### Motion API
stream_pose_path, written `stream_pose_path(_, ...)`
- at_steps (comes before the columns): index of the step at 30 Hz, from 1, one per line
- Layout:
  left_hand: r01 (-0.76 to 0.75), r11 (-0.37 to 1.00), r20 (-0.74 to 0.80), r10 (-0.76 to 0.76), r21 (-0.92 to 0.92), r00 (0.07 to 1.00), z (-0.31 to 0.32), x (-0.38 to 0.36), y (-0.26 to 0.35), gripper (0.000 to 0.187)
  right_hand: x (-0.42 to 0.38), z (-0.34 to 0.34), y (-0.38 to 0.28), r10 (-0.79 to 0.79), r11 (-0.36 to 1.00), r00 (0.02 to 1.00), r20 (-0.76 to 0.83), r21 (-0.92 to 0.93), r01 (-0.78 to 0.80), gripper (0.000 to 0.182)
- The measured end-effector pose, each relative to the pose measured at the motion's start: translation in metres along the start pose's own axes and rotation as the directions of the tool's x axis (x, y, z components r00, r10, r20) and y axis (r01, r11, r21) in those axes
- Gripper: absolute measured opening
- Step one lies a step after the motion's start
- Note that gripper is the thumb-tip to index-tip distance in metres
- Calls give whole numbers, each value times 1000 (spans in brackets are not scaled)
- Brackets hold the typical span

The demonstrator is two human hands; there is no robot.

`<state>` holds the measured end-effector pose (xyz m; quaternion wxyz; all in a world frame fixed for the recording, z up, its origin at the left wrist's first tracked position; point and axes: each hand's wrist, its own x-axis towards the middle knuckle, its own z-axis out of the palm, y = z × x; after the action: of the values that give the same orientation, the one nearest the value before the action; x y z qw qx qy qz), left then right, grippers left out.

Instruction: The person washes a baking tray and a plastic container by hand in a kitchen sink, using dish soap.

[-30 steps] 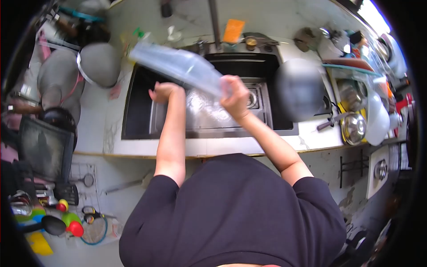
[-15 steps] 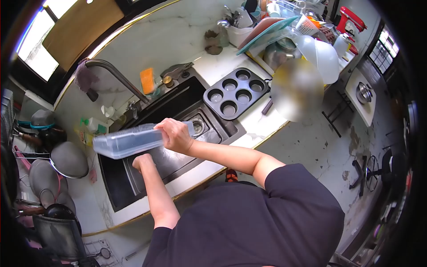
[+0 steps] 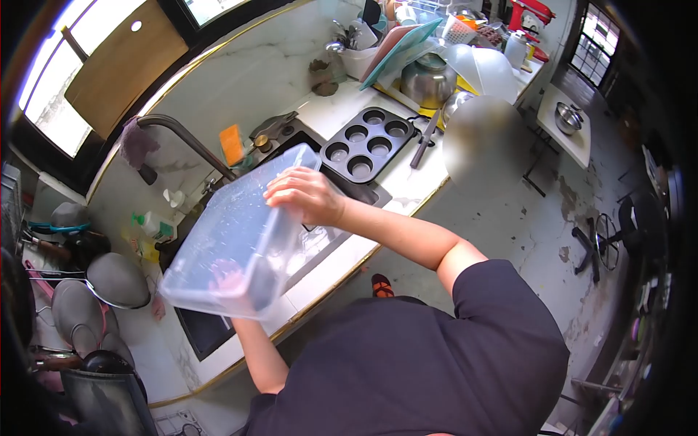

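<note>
A clear, see-through plastic container (image 3: 218, 225) is held tilted above the sink, with wet specks on its surface. My right hand (image 3: 304, 195) grips its upper right edge, fingers curled over the rim. Behind the lower end of the plastic is my left hand (image 3: 230, 281), seen only hazily through it; it appears to hold the container from there. The dark sink (image 3: 203, 330) is largely covered by the container. The curved faucet (image 3: 190, 138) rises behind it.
A muffin tin (image 3: 369, 145) and a knife (image 3: 424, 142) lie on the counter right of the sink. An orange sponge (image 3: 231, 144) and a pump bottle (image 3: 154, 226) stand behind it. Pans and strainers (image 3: 116, 280) crowd the left side. A metal pot (image 3: 429, 80) sits farther right.
The container has been tipped up and turned, showing its broad face toward me. The left hand, formerly below it in the open, now shows through the plastic. My view has shifted slightly.
</note>
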<state>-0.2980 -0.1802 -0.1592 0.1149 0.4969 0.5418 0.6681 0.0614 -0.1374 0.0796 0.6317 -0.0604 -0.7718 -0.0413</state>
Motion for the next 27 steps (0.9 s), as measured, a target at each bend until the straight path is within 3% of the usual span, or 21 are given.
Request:
stream_pose_path(1,286,695,65,-327,-659,943,-5,-7,50,46,3,-10,-2,-51,999,998,36,-10,51,16)
stream_pose_path(2,356,-30,323,-499,-934,804,-11,-12,98,55,8,-16,-5,-88,996,996,32,-22,89,12)
stream_pose_path(4,550,158,426,-471,-820,772,-19,-13,144,54,11,-26,-6,-155,982,982,111,-89,166,8)
stream_pose_path(5,587,110,395,-640,-802,659,-10,-9,163,53,14,-30,-6,-167,975,975,146,-126,186,5)
stream_pose_path(6,661,170,473,-573,-731,670,-8,-10,162,51,19,-38,-4,-162,971,963,215,-140,195,12)
stream_pose_path(8,701,147,546,-525,-698,653,6,-11,176,46,35,-55,2,-117,948,966,229,-263,178,14)
stream_pose_path(10,787,174,556,-619,-593,555,16,-12,180,40,57,-78,25,-96,911,971,220,-374,175,18)
stream_pose_path(11,802,249,556,-610,-543,565,24,-13,185,36,69,-94,39,-135,849,966,220,-478,227,18)
stream_pose_path(12,802,317,540,-609,-506,581,30,-15,184,34,84,-111,55,-122,824,969,215,-523,220,29)
stream_pose_path(13,803,339,539,-606,-489,585,36,-18,185,33,97,-128,68,-91,766,973,210,-610,203,15)
stream_pose_path(14,804,362,538,-605,-472,588,42,-21,187,33,109,-146,86,-111,693,970,216,-683,231,15)
stream_pose_path(16,807,391,539,-604,-442,587,55,-25,187,32,128,-182,122,-23,713,991,130,-693,107,20)
stream_pose_path(17,814,422,547,-602,-400,581,61,-27,186,32,125,-212,149,106,637,985,138,-770,39,36)
stream_pose_path(20,822,421,546,-614,-385,570,85,-27,185,30,135,-262,199,165,678,985,56,-732,-72,32)
stream_pose_path(22,814,424,533,-616,-397,581,103,-26,187,28,136,-287,221,97,528,974,205,-840,124,32)
stream_pose_path(24,802,469,500,-627,-370,597,125,-23,188,28,134,-305,245,176,554,942,286,-820,145,34)
stream_pose_path(26,797,475,487,-631,-374,604,153,-20,189,28,126,-314,266,237,577,943,233,-815,56,32)
stream_pose_path(27,794,480,483,-630,-374,608,168,-19,189,28,125,-312,266,275,667,949,158,-742,-70,31)
